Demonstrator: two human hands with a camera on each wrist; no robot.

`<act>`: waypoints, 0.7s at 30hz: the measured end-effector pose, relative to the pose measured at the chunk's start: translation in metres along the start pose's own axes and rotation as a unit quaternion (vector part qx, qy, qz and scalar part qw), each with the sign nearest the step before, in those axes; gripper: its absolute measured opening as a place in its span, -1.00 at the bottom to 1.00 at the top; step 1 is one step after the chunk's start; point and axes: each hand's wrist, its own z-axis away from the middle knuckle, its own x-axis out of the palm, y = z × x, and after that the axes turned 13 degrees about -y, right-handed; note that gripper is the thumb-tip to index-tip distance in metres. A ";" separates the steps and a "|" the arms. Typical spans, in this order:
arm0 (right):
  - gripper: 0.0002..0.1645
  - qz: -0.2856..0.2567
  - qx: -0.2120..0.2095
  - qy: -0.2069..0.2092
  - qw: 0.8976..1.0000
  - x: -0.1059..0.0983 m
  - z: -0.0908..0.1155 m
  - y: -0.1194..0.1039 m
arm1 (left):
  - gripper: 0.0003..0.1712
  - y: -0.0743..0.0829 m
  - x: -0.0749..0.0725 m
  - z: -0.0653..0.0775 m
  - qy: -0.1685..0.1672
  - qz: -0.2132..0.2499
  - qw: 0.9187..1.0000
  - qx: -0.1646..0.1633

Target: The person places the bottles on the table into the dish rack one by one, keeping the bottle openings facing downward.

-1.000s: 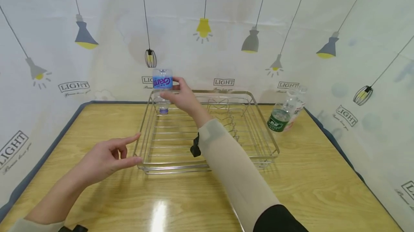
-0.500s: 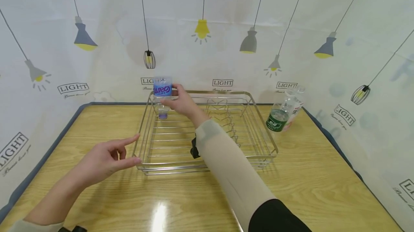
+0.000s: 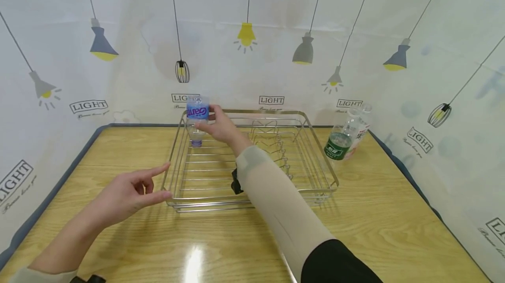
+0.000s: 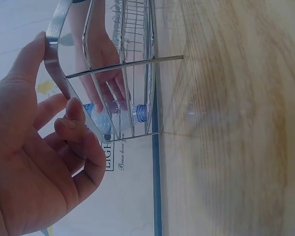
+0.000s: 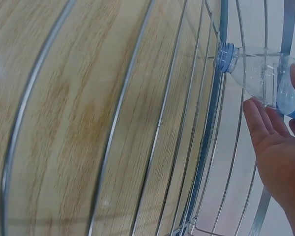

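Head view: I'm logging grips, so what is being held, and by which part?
The bottle, cap down, by the right hand, around its middle. The left hand touches the rack.

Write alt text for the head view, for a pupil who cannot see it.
A person's right hand holds a blue-labelled clear bottle cap-down at the back left of a metal wire rack, while the left hand touches the rack's left side. The rack sits on a wooden table, with a green-labelled clear container and another clear container to its right.
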 end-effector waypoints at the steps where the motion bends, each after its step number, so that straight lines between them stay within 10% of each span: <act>1: 0.00 0.002 -0.001 0.001 1.000 0.000 0.000 0.000 | -0.14 0.000 0.000 0.000 0.000 0.001 1.000 0.001; 21: -0.08 0.017 0.008 -0.002 1.000 0.001 -0.002 0.001 | -0.14 -0.002 0.001 0.000 -0.003 0.004 1.000 -0.006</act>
